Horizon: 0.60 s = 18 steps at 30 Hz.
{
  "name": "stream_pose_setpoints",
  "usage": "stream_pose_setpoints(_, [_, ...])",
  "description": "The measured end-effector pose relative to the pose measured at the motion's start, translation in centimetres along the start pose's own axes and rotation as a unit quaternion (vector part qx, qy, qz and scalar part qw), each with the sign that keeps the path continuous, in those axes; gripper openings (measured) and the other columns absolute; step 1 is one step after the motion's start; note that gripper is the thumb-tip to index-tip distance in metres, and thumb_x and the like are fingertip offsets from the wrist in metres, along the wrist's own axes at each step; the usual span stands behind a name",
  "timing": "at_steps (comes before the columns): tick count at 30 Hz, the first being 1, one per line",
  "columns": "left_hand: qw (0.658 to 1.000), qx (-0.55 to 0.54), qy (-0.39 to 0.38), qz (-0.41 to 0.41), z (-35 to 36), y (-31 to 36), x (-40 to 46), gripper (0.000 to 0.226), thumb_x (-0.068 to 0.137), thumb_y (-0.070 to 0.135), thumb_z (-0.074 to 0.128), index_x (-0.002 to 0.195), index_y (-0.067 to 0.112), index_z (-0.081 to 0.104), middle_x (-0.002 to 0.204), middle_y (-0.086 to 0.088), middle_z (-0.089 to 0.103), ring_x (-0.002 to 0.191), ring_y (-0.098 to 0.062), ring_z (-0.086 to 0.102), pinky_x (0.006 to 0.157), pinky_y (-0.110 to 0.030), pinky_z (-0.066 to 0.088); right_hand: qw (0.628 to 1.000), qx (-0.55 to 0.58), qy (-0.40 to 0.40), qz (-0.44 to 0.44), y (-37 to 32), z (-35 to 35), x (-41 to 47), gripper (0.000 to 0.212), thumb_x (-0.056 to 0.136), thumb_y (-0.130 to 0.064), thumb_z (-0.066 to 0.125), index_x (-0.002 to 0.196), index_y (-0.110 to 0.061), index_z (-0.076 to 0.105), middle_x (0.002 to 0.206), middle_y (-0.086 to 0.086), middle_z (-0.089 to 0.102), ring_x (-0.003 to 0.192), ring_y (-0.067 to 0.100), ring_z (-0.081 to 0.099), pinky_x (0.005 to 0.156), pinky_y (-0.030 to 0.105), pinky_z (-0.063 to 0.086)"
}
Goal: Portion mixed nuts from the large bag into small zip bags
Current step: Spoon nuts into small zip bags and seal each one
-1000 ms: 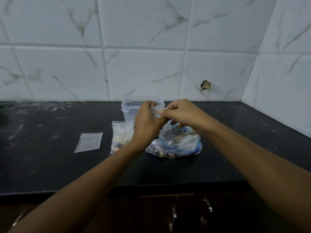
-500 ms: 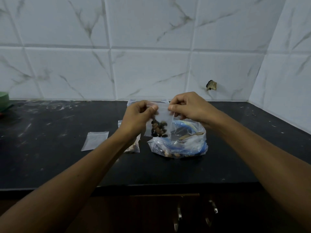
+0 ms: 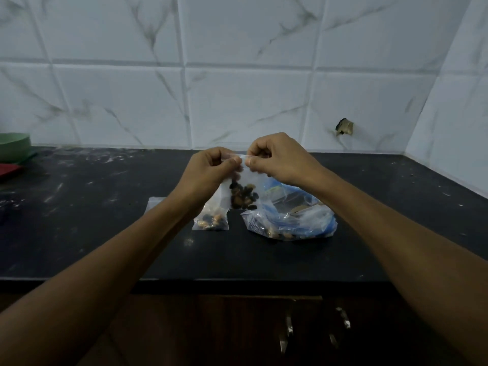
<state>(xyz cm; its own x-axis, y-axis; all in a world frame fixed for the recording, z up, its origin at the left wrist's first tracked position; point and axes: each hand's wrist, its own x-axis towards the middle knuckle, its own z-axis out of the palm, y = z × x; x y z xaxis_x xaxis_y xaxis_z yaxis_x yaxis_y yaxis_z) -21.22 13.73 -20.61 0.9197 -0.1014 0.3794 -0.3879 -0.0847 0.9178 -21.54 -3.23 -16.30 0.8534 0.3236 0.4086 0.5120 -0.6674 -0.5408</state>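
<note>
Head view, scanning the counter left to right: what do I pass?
Green bowl → empty zip bag → filled small bag → held small bag → large nut bag.

Dim light falls on white marbled wall tiles [image 3: 245,107] behind a scuffed black countertop [image 3: 87,223].

Three small zip bags showing: one held [image 3: 244,192], one filled [image 3: 211,220], one flat [image 3: 155,202] lying left of one large bag [image 3: 290,220]; two hands [image 3: 208,173] [image 3: 280,157].
</note>
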Motion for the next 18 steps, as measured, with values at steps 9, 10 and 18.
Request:
stream_pose_setpoints(9, [0.997,0.072,0.001,0.025,-2.7,-0.7,-0.5,0.012,0.093,0.013,0.064,0.082,0.015,0.070,0.071,0.002,0.071,0.070,-0.011,0.067,0.075,-0.028,0.053,0.999,-0.029,-0.024,-0.037,-1.4,2.2,1.0,0.011,0.090,-0.023,0.065,0.086,-0.014,0.069,0.072,-0.008,0.064,0.068,0.007,0.057,0.062,0.018,0.043])
stream_pose_setpoints(10, [0.998,0.065,0.007,0.024,-3.0,-0.9,-0.7,0.011,0.093,0.013,0.065,0.083,0.014,0.070,0.073,0.002,0.072,0.072,-0.011,0.067,0.076,-0.028,0.054,0.998,-0.033,-0.025,-0.036,-1.5,2.4,1.0,0.011,0.090,-0.023,0.064,0.085,-0.014,0.069,0.075,-0.004,0.066,0.070,0.009,0.058,0.063,0.021,0.044])
stream_pose_setpoints(18, [1.000,0.005,-0.001,-0.006,-4.5,-2.0,-1.4,0.016,0.091,0.004,0.063,0.076,0.009,0.064,0.068,0.000,0.071,0.066,-0.010,0.067,0.068,-0.022,0.054,0.999,0.022,-0.035,-0.002,-0.5,3.8,1.0,0.006,0.087,-0.019,0.069,0.086,-0.013,0.070,0.074,-0.002,0.068,0.069,0.008,0.062,0.063,0.020,0.049])
